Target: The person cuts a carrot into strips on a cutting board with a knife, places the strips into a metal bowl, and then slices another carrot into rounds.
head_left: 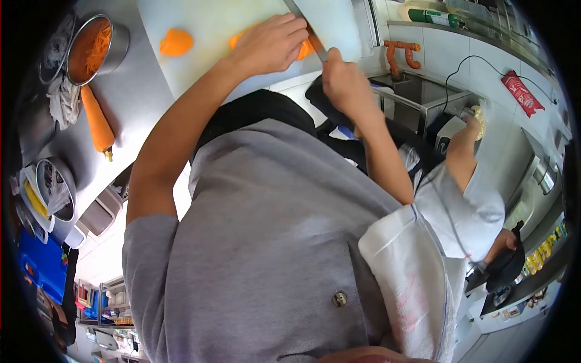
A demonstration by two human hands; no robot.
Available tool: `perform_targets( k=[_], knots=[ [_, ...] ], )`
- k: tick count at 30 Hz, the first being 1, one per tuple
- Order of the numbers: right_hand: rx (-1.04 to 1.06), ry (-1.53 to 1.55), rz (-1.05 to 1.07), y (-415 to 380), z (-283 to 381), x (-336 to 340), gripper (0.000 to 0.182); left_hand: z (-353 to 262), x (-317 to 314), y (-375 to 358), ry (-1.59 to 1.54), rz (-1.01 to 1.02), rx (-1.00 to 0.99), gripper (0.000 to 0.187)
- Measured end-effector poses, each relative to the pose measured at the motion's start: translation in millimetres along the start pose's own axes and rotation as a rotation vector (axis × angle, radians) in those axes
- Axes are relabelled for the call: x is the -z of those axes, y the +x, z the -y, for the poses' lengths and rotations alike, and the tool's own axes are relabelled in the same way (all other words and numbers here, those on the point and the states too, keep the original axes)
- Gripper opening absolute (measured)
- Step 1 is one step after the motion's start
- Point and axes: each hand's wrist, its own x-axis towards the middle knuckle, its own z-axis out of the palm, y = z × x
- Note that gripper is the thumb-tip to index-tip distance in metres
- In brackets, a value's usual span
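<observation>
My right hand (346, 83) is wrapped round the handle of a kitchen knife (316, 43), whose blade reaches up over the white cutting board (209, 18). My left hand (273, 43), fingers bent and close together, presses on a carrot piece (304, 51) right beside the blade. Orange also shows past the wrist side of that hand, and the fingers hide most of what lies under them. Another thick carrot chunk (176, 42) sits apart on the left of the board.
Left of the board, a steel pot (118, 51) holds shredded carrot, with a whole carrot (97, 121) below it on the steel counter (136, 109). A metal bowl (68, 187) with plastic stands nearby. A sink (414, 91) and another person (463, 206) are close on my right.
</observation>
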Motion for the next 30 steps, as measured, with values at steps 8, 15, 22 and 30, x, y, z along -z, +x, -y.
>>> perform_targets(
  k=[8,15,22,30],
  knots=[
    [0.001,0.003,0.019,2.1,3.1,2.3,0.014,1.3,-1.3,-2.3,0.015,-0.042,-0.023,0.012],
    [-0.023,-0.017,0.036,-8.0,13.7,19.4,0.012,-1.2,-1.2,-4.6,-0.037,-0.061,-0.012,0.01],
    [-0.003,0.016,-0.01,-7.2,9.6,8.9,0.019,1.6,1.1,-3.4,-0.042,-0.052,-0.012,0.008],
    [-0.04,0.042,0.005,-10.6,11.1,0.2,0.019,3.4,-0.1,-2.0,-0.045,-0.152,-0.04,0.007]
  ],
)
